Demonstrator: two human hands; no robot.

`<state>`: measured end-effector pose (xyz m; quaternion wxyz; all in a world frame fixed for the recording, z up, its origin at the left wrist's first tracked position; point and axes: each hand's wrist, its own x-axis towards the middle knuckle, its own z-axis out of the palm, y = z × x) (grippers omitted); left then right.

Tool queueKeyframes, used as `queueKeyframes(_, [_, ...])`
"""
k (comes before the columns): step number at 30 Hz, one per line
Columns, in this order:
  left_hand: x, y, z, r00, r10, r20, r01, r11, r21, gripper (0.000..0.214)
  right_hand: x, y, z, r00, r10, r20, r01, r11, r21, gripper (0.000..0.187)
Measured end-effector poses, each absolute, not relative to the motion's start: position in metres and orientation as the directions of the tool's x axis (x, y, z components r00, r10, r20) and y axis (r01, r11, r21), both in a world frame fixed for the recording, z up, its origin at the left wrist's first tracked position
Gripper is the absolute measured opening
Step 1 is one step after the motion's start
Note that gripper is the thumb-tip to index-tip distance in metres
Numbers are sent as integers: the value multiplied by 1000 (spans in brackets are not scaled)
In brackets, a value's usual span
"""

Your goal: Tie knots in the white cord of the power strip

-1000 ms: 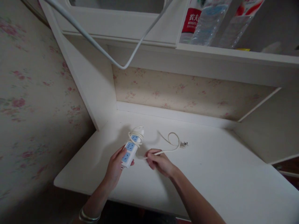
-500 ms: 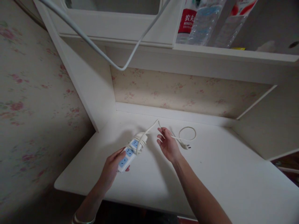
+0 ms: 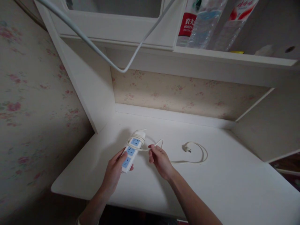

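A white power strip (image 3: 130, 152) with blue socket faces is tilted above the desk, and my left hand (image 3: 114, 168) grips its near end, thumb on top. Several turns of its white cord (image 3: 138, 137) are wound around the far end. From there the cord runs to my right hand (image 3: 159, 159), which pinches it between thumb and fingertips just right of the strip. Beyond that hand the loose cord lies in a curve on the desk, ending in a plug (image 3: 187, 149) with its prongs showing.
The white desk (image 3: 225, 184) has side panels and a floral-papered back wall (image 3: 164, 90). Overhead, a shelf (image 3: 234, 56) holds several plastic bottles (image 3: 203, 26). A thick white cable (image 3: 93, 47) hangs in front of the cabinet.
My right hand has come down and left toward the strip, closing on the cord. The strip has turned slightly more upright. The plug and loose cord have shifted on the desk.
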<state>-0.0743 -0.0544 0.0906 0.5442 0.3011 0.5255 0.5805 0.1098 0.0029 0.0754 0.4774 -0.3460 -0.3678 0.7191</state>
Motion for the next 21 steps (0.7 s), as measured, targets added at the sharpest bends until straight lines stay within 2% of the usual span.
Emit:
queueKeyframes(7, [-82,-60,89,-101,958,-267,-364,214,906,52,112,14,73,-275,947,-168,-387,-269,-882,35])
queueKeyframes(11, [-89,-63,88,84,962,-262,-261,275,926,53,126,37,89,-185,978,-94,-456,-170,-874,31])
queueKeyframes(13, [-89,-63,88,124,954,-272,-213,294,932,53,136,47,103,-127,991,-40,-506,-100,-857,27])
queueKeyframes(17, [-87,-59,85,50,951,-305,-253,307,917,50,151,51,121,-83,996,26,-581,-27,-814,24])
queueKeyframes(21, [-83,-52,81,-100,957,-273,-374,218,901,42,148,35,107,-79,997,3,-573,-43,-818,28])
